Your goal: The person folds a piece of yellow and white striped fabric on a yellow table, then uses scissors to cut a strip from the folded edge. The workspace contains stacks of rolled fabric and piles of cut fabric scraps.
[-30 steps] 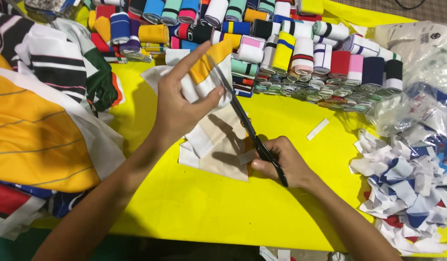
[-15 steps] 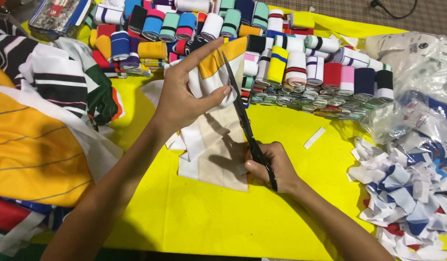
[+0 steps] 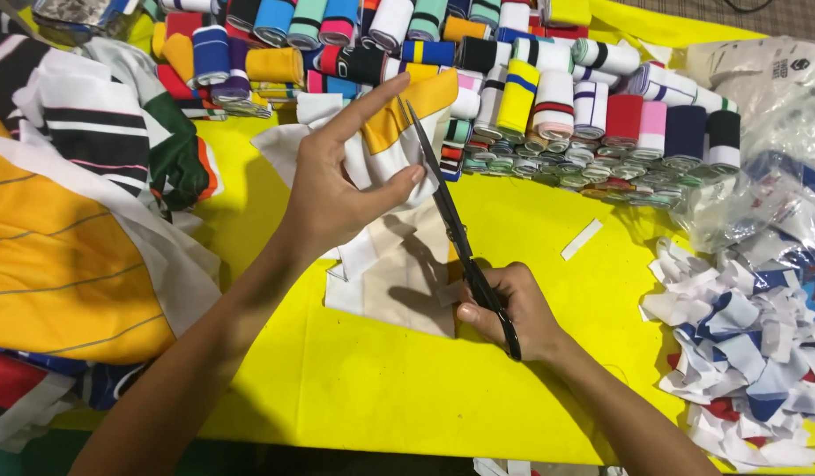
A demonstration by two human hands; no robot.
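Head view. The left hand (image 3: 337, 189) grips a white and yellow fabric piece (image 3: 391, 145), thumb pressed on its right edge, index finger stretched up over it; the piece is held raised above the yellow table cover (image 3: 354, 388). The right hand (image 3: 511, 310) is closed around the handles of black scissors (image 3: 456, 231), whose blades point up and away along the right edge of the fabric, touching it or just beside it; whether the blades are parted cannot be told. Under the hands lie flat white and beige fabric pieces (image 3: 398, 282). Beyond them stand rows of rolled striped ribbing (image 3: 548, 97). A heap of white and blue cut scraps (image 3: 751, 344) lies on the right, folded orange and striped cloth (image 3: 63, 256) on the left. One small white strip (image 3: 582, 239) lies apart on the cover
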